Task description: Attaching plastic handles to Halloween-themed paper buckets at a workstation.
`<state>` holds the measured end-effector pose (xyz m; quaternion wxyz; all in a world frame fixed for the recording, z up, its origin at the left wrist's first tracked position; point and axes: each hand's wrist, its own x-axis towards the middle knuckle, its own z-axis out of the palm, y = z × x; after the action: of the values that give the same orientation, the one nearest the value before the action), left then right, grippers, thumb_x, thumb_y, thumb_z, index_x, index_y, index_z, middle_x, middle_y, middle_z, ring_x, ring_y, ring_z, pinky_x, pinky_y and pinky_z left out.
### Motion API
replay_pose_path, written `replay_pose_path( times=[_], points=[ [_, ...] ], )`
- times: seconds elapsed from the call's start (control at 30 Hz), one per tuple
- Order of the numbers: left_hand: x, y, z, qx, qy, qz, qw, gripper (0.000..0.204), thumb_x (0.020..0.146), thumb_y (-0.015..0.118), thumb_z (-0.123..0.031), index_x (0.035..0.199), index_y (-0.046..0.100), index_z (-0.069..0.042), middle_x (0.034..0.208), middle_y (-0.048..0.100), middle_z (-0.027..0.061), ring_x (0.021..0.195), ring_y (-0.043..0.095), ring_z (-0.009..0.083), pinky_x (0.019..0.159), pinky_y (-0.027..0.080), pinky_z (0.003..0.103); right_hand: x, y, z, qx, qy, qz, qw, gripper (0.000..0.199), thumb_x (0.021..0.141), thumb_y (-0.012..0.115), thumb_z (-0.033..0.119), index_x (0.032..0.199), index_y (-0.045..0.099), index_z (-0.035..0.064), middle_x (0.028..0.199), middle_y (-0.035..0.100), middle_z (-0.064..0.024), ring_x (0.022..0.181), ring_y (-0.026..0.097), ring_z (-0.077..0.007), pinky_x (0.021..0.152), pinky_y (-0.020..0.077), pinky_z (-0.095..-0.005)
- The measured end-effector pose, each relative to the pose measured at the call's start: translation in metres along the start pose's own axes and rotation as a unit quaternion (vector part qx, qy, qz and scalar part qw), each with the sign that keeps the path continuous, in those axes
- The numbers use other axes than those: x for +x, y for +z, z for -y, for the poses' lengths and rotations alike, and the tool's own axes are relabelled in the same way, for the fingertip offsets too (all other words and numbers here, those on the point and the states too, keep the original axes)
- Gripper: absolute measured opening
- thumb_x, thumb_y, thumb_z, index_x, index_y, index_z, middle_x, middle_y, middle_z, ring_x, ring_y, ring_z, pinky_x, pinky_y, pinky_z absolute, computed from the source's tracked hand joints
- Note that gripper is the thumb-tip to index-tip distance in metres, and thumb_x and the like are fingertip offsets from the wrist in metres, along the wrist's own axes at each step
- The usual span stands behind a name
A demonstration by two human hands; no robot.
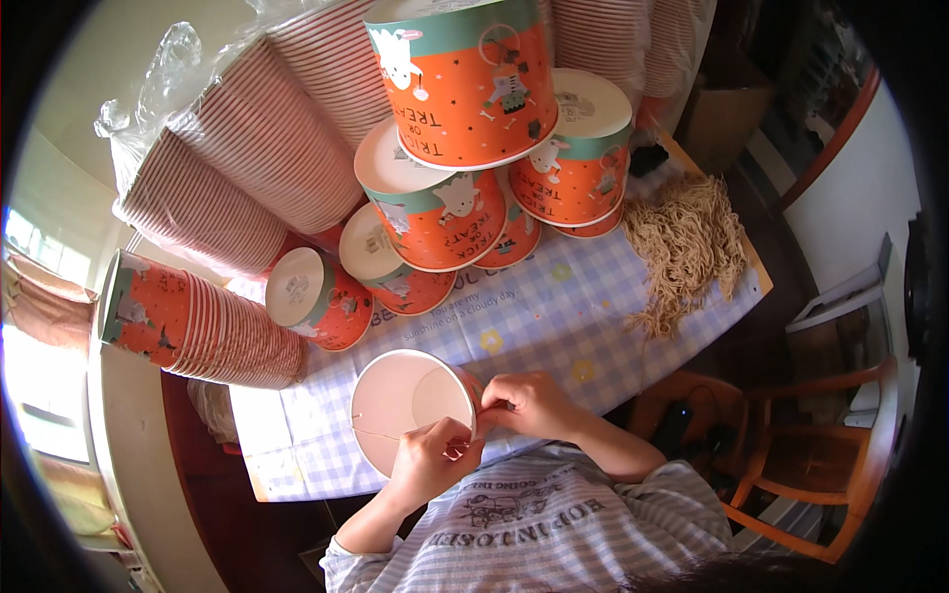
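A paper bucket [388,389] is tilted on the table edge close to me, its mouth showing a pale inside. A thin cord [379,434] runs from the bucket's left rim across the mouth to my left hand [432,461]. That hand is closed, its fingers curled in a pinch on the cord in front of the rim. My right hand [531,406] is closed at the right side of the rim, thumb and fingers pinching there. Its fingertips hide whether they grip the rim, the cord's end or both.
Upside-down orange and green buckets [465,99] are piled at the back. A nested bucket stack [203,326] lies at the left. Plastic-wrapped stacks [267,128] stand behind. A heap of beige cords [689,247] lies on the checked tablecloth [539,336]. A wooden chair [806,445] stands at right.
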<state>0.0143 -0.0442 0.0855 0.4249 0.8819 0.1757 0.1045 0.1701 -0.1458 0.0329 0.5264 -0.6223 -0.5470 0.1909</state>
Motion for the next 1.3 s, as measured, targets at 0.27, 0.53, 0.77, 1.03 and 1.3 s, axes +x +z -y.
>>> replay_pose_path(
  times=[0.27,0.53,0.77,1.03,1.3],
  points=[
    [0.000,0.000,0.000,-0.002,-0.003,0.049,0.999,0.015,0.074,0.068,-0.009,0.074,0.056,-0.001,0.066,0.063,0.0092,0.058,0.065,0.0169,0.054,0.052,0.027,0.011,-0.016,-0.007,-0.059,-0.155,0.077,0.983,0.032,0.065,0.069,0.011,0.096,0.065,0.0177,0.074,0.062,-0.0008,0.064,0.061,-0.0206,0.055,0.0489,-0.0312],
    [0.013,-0.010,0.008,-0.161,-0.117,0.082,0.977,0.015,0.085,0.056,-0.014,0.083,0.057,0.001,0.065,0.062,0.0106,0.060,0.064,0.0220,0.055,0.050,0.030,0.008,-0.013,-0.015,-0.080,-0.171,0.070,0.980,0.022,0.066,0.072,0.015,0.086,0.064,0.0119,0.070,0.061,-0.0015,0.061,0.060,-0.0204,0.054,0.0476,-0.0315],
    [0.026,-0.004,0.014,0.002,-0.013,0.146,0.989,0.020,0.084,0.056,-0.020,0.079,0.060,-0.002,0.061,0.058,0.0154,0.056,0.060,0.0309,0.052,0.048,0.037,0.002,-0.011,-0.016,-0.101,-0.153,0.063,0.981,0.021,0.065,0.072,0.014,0.084,0.063,0.0111,0.073,0.062,-0.0015,0.063,0.061,-0.0211,0.055,0.0483,-0.0313],
    [0.033,-0.010,0.015,0.043,0.016,0.155,0.987,0.016,0.079,0.059,-0.020,0.081,0.061,-0.004,0.068,0.062,0.0128,0.062,0.061,0.0293,0.058,0.049,0.037,-0.008,-0.014,-0.008,0.003,-0.069,0.087,0.994,0.025,0.069,0.073,0.015,0.091,0.060,0.0135,0.073,0.060,-0.0029,0.064,0.061,-0.0221,0.054,0.0485,-0.0319],
    [0.037,-0.019,0.022,-0.043,0.019,0.159,0.986,0.012,0.076,0.060,-0.014,0.081,0.061,-0.003,0.074,0.062,0.0123,0.066,0.061,0.0273,0.061,0.048,0.034,-0.023,-0.019,-0.002,-0.113,-0.093,0.134,0.980,0.018,0.069,0.073,0.021,0.084,0.067,0.0152,0.078,0.053,-0.0011,0.073,0.058,-0.0190,0.059,0.0456,-0.0309]
  ],
)
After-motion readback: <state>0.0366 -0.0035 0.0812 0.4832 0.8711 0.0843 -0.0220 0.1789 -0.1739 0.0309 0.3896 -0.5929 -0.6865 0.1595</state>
